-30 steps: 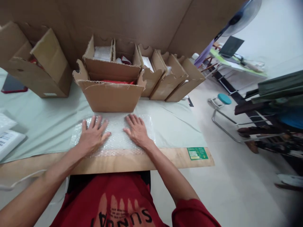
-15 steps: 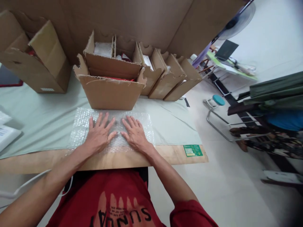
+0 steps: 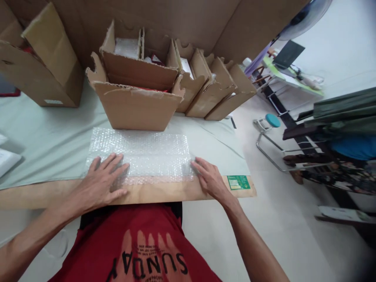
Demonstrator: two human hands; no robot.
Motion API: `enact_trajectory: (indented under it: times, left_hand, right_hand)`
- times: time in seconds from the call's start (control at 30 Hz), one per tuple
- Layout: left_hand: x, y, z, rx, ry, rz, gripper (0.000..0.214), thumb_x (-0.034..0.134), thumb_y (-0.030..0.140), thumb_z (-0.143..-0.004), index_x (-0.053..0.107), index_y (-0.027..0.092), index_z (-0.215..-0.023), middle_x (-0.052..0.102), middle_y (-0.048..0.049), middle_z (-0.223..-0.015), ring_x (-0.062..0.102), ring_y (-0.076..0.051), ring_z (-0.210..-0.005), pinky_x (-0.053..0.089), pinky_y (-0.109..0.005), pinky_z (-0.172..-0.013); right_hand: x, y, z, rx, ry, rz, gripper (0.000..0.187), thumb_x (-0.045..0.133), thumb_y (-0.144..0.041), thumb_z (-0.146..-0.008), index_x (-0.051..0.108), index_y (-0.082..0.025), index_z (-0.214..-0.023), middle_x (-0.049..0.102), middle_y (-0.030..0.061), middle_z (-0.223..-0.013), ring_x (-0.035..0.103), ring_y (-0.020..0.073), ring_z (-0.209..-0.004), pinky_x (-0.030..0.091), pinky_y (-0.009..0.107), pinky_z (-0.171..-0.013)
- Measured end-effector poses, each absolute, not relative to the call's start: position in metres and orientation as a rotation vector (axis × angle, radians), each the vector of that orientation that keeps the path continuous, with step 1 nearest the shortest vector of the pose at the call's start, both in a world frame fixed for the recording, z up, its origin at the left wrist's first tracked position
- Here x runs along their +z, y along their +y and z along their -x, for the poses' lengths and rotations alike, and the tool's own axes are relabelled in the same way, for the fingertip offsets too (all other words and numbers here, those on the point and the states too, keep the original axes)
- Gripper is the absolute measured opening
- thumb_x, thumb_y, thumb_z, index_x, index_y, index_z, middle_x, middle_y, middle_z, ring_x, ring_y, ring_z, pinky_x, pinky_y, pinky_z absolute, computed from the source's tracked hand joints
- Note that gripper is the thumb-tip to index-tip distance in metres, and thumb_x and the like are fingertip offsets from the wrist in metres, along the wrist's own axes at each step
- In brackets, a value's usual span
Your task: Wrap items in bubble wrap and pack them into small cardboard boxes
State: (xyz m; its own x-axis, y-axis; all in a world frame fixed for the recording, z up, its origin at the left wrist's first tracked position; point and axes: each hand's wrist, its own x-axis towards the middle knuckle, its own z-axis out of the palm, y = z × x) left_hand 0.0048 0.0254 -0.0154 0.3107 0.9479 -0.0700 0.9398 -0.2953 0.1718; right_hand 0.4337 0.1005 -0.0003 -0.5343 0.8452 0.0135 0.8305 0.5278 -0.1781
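Note:
A clear sheet of bubble wrap (image 3: 147, 152) lies flat on the pale green cloth, its near edge reaching over the bare wooden strip of the table. My left hand (image 3: 102, 180) rests with spread fingers on the sheet's near left part. At the sheet's right edge is my right hand (image 3: 210, 176), fingers stretched out and loosely apart, with the fingertips at the border of the wrap. Neither hand grips anything.
Behind the wrap stands a cardboard box (image 3: 138, 109), with several narrow cardboard holders (image 3: 211, 94) to its right. Another tall box (image 3: 58, 74) is at the left. A white packet (image 3: 7, 160) lies at the left edge. A green label (image 3: 239, 182) marks the table's right corner.
Both hands have moved apart from the middle of the bubble wrap, the left one toward the near left and the right one to the right edge. The view has shifted slightly.

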Motion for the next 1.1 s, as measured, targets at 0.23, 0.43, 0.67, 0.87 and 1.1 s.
enact_trajectory:
  times: [0.23,0.43,0.67,0.87,1.1]
  left_hand:
    - [-0.009,0.024,0.001,0.007,1.763,-2.345,0.080,0.057,0.056,-0.082,0.050,0.019,-0.153,0.044,-0.0163,-0.165,0.036,-0.040,-0.154,0.024,-0.066,-0.123]
    - [0.022,0.026,0.020,0.487,2.052,-1.749,0.042,0.040,0.046,-0.086,0.073,0.026,-0.104,0.078,-0.0065,-0.123,0.069,-0.030,-0.119,0.045,-0.046,-0.112]
    - [0.032,0.052,0.017,0.637,2.152,-1.188,0.037,0.060,0.052,-0.070,0.070,0.021,-0.088,0.078,-0.0035,-0.085,0.069,-0.023,-0.080,0.052,-0.031,-0.075]
    - [0.014,0.064,0.006,0.261,2.411,-1.675,0.052,0.042,0.050,-0.093,0.069,0.013,-0.118,0.075,-0.0166,-0.109,0.069,-0.030,-0.095,0.051,-0.039,-0.082]
    - [0.014,0.060,0.010,0.011,2.430,-1.799,0.066,0.032,0.052,-0.100,0.051,0.007,-0.144,0.074,-0.0205,-0.109,0.070,-0.038,-0.098,0.054,-0.046,-0.082]
  right_hand:
    - [-0.005,0.102,-0.398,0.544,-2.344,1.312,0.034,0.050,-0.016,-0.096,0.078,-0.024,-0.114,0.067,0.0101,-0.144,0.059,0.0257,-0.136,0.047,0.049,-0.113]
    - [0.011,0.100,-0.400,0.852,-1.740,1.409,0.029,0.056,-0.044,-0.099,0.076,-0.023,-0.095,0.080,0.0067,-0.096,0.074,0.0231,-0.094,0.058,0.039,-0.089]
    - [-0.009,0.115,-0.390,0.756,-1.639,1.566,0.030,0.060,-0.047,-0.095,0.068,-0.020,-0.085,0.072,0.0033,-0.079,0.065,0.0197,-0.075,0.051,0.033,-0.073]
    - [-0.025,0.121,-0.386,0.118,-2.043,1.837,0.027,0.058,-0.042,-0.098,0.071,-0.018,-0.102,0.076,0.0119,-0.102,0.063,0.0289,-0.098,0.044,0.042,-0.090]
    - [-0.018,0.132,-0.381,0.138,-2.100,1.884,0.026,0.059,-0.040,-0.096,0.070,-0.019,-0.107,0.066,0.0167,-0.137,0.058,0.0345,-0.118,0.044,0.047,-0.096]
